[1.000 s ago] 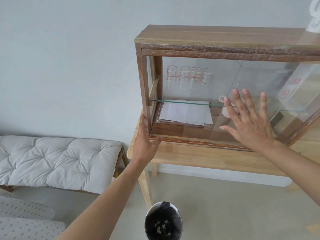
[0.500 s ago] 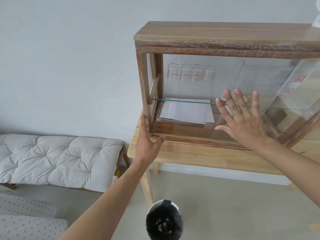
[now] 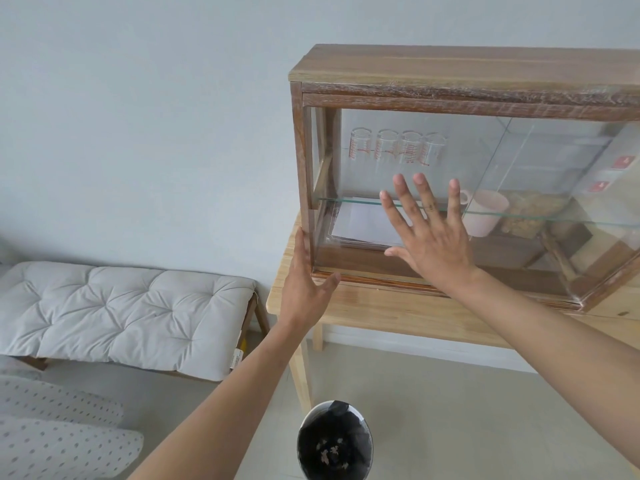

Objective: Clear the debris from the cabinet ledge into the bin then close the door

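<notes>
A wooden cabinet (image 3: pixel 450 69) with sliding glass doors stands on a light wood table (image 3: pixel 398 310). My right hand (image 3: pixel 433 237) lies flat with spread fingers on the left glass door (image 3: pixel 408 147), which reaches the cabinet's left frame. My left hand (image 3: pixel 304 282) rests open against the cabinet's lower left corner post, thumb along the bottom ledge (image 3: pixel 374 278). No debris shows on the ledge. A round bin (image 3: pixel 334 441) with a black liner and pale scraps inside stands on the floor below.
Inside the cabinet are several measuring glasses (image 3: pixel 398 147), white papers (image 3: pixel 363 223), a pink mug (image 3: pixel 485 213) and a jar of brown bits (image 3: pixel 526 216). A cushioned bench (image 3: pixel 121 306) stands at left, dotted fabric (image 3: pixel 52 427) at lower left.
My right hand has slid left across the cabinet front, and the glass door with it. The left hand has kept its hold at the corner post.
</notes>
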Demonstrator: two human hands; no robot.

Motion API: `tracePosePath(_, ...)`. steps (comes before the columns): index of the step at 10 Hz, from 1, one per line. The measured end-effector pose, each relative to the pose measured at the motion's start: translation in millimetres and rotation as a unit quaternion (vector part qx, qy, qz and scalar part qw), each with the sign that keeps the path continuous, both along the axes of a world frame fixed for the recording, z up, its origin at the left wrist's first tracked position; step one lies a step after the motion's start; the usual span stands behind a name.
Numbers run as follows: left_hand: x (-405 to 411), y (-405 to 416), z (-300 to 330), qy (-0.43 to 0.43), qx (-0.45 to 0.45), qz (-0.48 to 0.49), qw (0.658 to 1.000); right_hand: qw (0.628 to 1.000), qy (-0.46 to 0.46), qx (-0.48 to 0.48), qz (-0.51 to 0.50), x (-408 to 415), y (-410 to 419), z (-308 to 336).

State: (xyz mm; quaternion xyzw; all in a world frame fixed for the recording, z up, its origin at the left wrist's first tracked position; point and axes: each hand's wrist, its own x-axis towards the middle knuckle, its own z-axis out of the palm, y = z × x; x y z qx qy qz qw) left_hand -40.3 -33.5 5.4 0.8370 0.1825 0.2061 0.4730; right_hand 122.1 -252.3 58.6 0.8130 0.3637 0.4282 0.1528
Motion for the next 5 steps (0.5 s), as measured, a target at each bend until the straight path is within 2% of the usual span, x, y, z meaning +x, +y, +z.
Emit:
tracePosePath(2,-3.2,-1.1,5.0,0.024,-0.004,-0.02,1.0,1.0,0.022,-0.003,-0.009,-13.4,-0.8,9.6)
tracePosePath(3,-5.4,-1.1,18.3,0.062,0.022,-0.021,0.998,0.999,0.051,0.0,-0.006,-28.7,-3.2,22.5)
tracePosePath(4,-8.7,-8.8,38.8,0.114,0.081,0.008,0.99,0.995,0.094,0.017,0.0,-48.5,-8.5,32.8)
tracePosePath(5,-12.9,-25.4,61.8,0.205,0.147,0.019,0.967,0.988,0.149,0.035,0.004,-66.6,-17.0,44.3)
